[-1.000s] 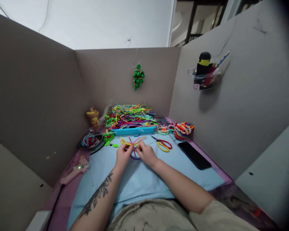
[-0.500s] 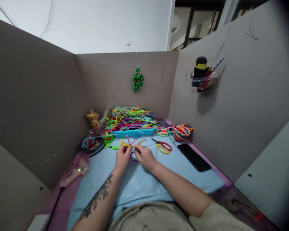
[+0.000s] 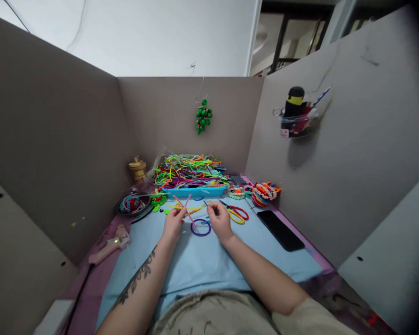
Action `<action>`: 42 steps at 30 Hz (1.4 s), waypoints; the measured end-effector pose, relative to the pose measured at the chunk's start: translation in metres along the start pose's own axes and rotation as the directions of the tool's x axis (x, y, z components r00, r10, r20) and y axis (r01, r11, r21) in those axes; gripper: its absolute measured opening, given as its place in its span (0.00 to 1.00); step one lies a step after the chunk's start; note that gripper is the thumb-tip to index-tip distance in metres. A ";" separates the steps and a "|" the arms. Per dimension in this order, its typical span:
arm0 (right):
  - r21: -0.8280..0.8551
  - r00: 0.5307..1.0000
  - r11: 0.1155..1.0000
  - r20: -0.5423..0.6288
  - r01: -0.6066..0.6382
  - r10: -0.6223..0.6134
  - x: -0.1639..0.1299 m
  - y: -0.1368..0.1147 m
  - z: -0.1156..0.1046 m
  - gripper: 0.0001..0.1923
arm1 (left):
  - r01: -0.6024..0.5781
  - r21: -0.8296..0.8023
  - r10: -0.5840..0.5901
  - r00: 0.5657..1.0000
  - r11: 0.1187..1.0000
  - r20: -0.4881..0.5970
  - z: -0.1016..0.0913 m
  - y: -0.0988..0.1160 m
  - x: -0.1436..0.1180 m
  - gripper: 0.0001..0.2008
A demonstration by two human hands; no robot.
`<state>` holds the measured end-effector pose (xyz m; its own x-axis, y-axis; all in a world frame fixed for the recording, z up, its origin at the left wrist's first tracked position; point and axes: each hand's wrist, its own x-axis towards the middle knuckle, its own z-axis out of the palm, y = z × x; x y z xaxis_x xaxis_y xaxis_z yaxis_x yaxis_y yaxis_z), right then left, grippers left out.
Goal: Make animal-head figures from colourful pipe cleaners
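Pipe cleaners (image 3: 185,208) between scissors (image 3: 238,213) and purple ring (image 3: 200,227)

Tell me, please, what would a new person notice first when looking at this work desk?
Probably the bright heap of pipe cleaners at the back of the blue mat. Next, the left hand holding pink pipe cleaners beside the right hand, with a purple ring lying between them. A green bead cluster hangs on the back wall.

Grey partitions (image 3: 56,153) left, far and right, white wall (image 3: 143,32) beyond, dark frame (image 3: 282,42) far right, blue mat (image 3: 202,260) near.
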<state>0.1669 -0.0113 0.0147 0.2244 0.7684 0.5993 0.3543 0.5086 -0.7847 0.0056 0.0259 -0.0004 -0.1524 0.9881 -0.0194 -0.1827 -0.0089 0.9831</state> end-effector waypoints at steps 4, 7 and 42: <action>0.020 0.953 0.999 0.300 0.043 -0.046 -0.003 0.008 0.006 0.04 | -0.027 -0.034 0.026 0.999 0.999 -0.040 -0.002 0.002 0.001 0.18; 0.029 0.874 0.997 0.480 0.070 -0.075 -0.008 0.013 0.015 0.02 | -0.015 -0.092 0.012 0.999 0.996 -0.039 -0.002 0.005 -0.001 0.18; -0.110 0.821 0.994 0.566 -0.011 0.072 -0.009 0.017 0.019 0.05 | -0.056 0.054 0.053 0.998 0.997 0.039 -0.002 0.000 0.000 0.18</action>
<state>0.1534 -0.0021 -0.0068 -0.3045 0.8874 0.3460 0.4495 0.4542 -0.7692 0.0035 0.0261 -0.0012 -0.1237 0.9915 0.0404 -0.1213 -0.0555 0.9911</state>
